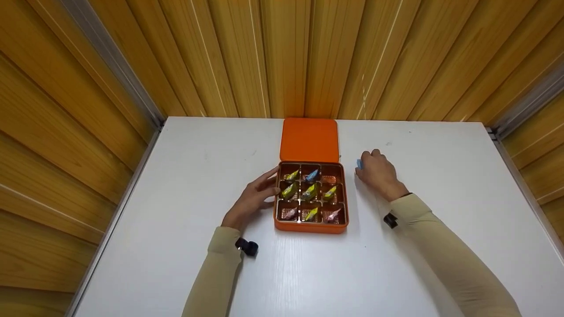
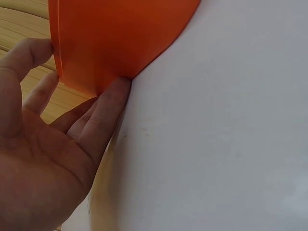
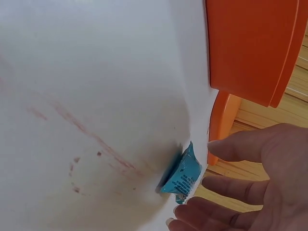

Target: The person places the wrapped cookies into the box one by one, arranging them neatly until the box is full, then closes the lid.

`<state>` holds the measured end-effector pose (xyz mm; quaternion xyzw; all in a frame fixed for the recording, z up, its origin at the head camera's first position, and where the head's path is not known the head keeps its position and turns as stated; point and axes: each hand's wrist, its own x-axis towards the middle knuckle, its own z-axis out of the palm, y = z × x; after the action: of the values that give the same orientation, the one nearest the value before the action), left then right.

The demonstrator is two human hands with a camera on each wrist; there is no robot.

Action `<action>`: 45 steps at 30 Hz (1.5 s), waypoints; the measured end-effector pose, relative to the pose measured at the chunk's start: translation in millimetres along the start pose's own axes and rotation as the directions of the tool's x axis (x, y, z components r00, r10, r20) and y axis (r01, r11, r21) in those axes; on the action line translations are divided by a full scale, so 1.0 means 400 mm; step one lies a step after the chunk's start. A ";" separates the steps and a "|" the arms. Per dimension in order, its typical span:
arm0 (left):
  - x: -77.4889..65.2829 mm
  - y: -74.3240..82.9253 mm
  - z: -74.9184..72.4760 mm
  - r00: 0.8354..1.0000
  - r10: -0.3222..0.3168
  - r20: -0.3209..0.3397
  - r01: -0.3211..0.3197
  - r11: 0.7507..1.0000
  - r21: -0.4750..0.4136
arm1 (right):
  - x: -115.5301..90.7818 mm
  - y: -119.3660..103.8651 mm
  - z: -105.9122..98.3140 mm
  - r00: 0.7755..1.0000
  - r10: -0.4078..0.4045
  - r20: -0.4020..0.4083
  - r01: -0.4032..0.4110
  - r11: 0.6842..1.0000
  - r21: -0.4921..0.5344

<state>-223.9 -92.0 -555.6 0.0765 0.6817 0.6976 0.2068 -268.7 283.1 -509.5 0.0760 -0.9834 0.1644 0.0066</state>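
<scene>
An orange box point(image 1: 310, 228) sits on the table, its inside split into rows of square compartments. Small wrapped packets lie in them: yellow-green ones point(image 1: 310, 191), a blue one point(image 1: 312, 175) at the back middle and pink ones point(image 1: 333, 215) in front; the back right compartment shows its bare floor. My left hand point(image 1: 253, 200) rests against the box's left side, fingers extended, thumb by the rim. To the right of the box, my right hand point(image 1: 380, 174) is at a loose blue packet point(image 3: 184, 175), thumb and fingers spread apart with the tips close to it.
The orange lid point(image 1: 309, 140) lies back behind the box, towards the wood-patterned wall point(image 1: 286, 57). White table top point(image 1: 176, 176) extends to both sides, with faint reddish smears point(image 3: 91, 134) near the blue packet. Black wrist cameras sit at both cuffs.
</scene>
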 end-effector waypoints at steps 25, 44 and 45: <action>-0.006 0.007 0.001 1.000 0.014 0.002 -0.014 1.000 0.028 | -0.007 0.028 0.014 0.999 -0.043 -0.011 0.044 0.995 0.085; -0.009 0.012 0.003 1.000 0.009 0.008 -0.009 1.000 0.010 | -0.008 0.065 0.009 0.994 -0.089 -0.061 0.100 0.973 0.206; -0.009 0.012 0.003 1.000 0.010 0.009 -0.010 1.000 0.009 | -0.008 0.067 0.009 0.994 -0.093 -0.060 0.104 0.971 0.214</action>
<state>-221.3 -92.2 -550.3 0.0841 0.6836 0.6951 0.2061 -269.6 307.4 -521.5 0.1210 -0.9541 0.2722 0.0308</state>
